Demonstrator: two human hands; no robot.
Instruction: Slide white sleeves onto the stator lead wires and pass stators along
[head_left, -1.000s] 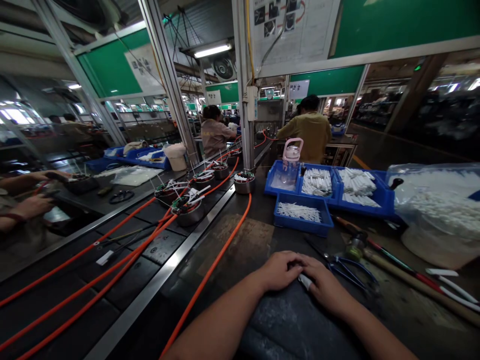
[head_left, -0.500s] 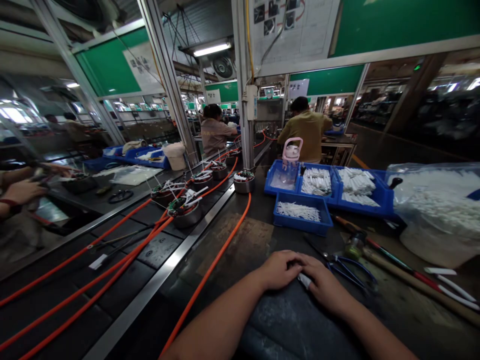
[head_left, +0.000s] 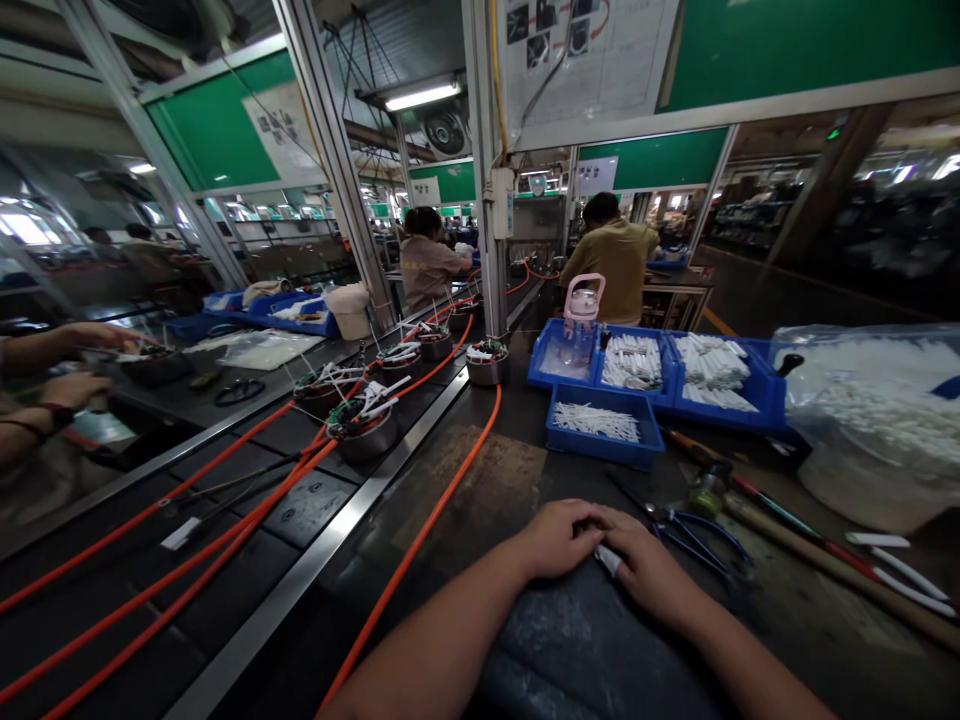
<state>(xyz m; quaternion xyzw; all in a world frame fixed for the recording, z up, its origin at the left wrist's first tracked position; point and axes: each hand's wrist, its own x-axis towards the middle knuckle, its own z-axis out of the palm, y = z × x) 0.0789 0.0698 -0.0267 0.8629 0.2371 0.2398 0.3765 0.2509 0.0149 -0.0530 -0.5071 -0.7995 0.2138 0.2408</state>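
My left hand (head_left: 559, 540) and my right hand (head_left: 641, 560) rest together on the dark worktop, fingers curled in and touching each other. No tool or part shows in either of them. A white wrapping (head_left: 608, 560) sits at my right thumb; whether it is tape or a loose piece I cannot tell. Just right of my right hand lie pliers (head_left: 705, 540) with blue handles. Beyond my hands stands a small blue bin (head_left: 652, 455) of thin white sticks (head_left: 596, 422). A motor stator (head_left: 487, 365) with wires and white sleeves stands farther off on the worktop.
Several wired stators, one nearest (head_left: 364, 440), ride a conveyor (head_left: 247, 600) on the left beside orange hoses (head_left: 420, 555). Blue bins (head_left: 769, 405) of white tubes, a bottle (head_left: 579, 330), a clear bag (head_left: 877, 430) and a wooden-handled tool (head_left: 825, 560) lie right. A co-worker's hands (head_left: 79, 385) work at left.
The stators on the conveyor have shifted slightly left and toward me, with the white tag on the belt. The co-worker's hands at left have moved. My own hands stay still.
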